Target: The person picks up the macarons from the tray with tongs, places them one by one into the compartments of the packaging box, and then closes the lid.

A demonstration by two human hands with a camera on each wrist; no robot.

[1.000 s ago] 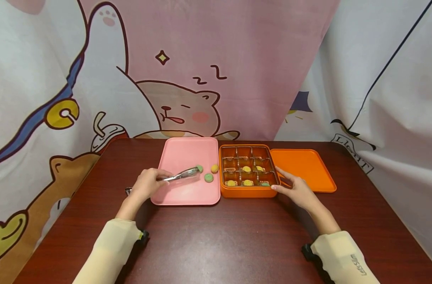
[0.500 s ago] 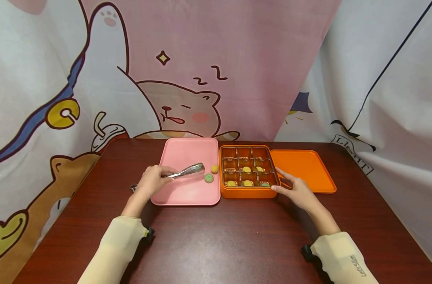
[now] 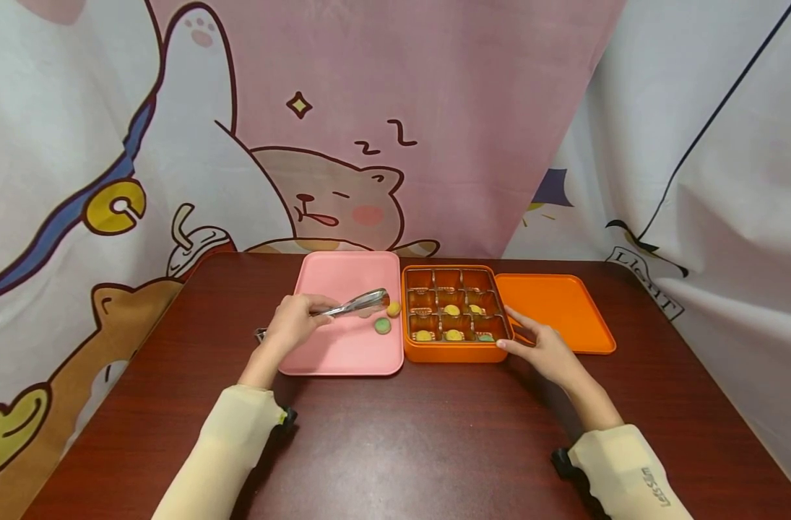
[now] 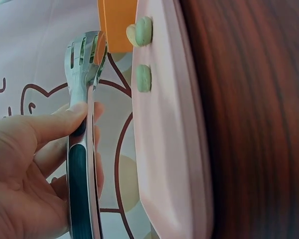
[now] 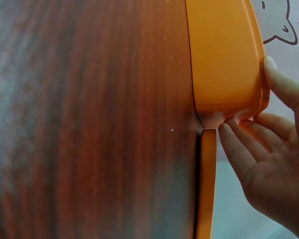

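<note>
Head view: left hand (image 3: 294,322) grips tongs (image 3: 359,302), long axis pointing right, toward the orange box (image 3: 456,352). Right hand (image 3: 543,352) rests straight fingers against it.

The head camera looks forward and down from the person's head, rather far back, across the table (image 3: 395,440) to the printed cloth (image 3: 447,130). The left wrist camera, turned on its side, faces closely along the left hand (image 3: 290,321) to the tongs (image 3: 368,298) and the pink tray (image 3: 343,354), which the head view shares. The right wrist camera, also sideways and near, shares with it the right hand (image 3: 546,350), orange box (image 3: 456,352) and orange lid (image 3: 558,310). The cut-off orange piece (image 4: 118,25) in the left wrist view is perhaps this box.
</note>
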